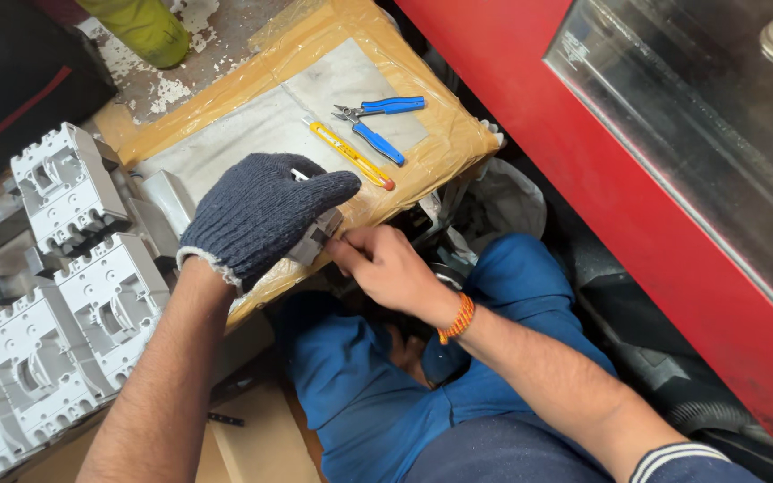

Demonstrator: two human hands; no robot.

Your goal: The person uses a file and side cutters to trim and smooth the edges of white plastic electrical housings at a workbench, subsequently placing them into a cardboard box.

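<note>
My left hand, in a dark knitted glove, is closed over a small grey plastic part at the near edge of a tape-wrapped board. My bare right hand, with an orange thread band at the wrist, pinches the same part from the right side. Most of the part is hidden under the glove. On the board beyond my hands lie a yellow utility knife and blue-handled cutters.
Several grey moulded plastic housings are stacked at the left. A red cabinet with a glass panel runs along the right. A yellow-green cylinder stands at the top left. My blue-clad legs are below the board.
</note>
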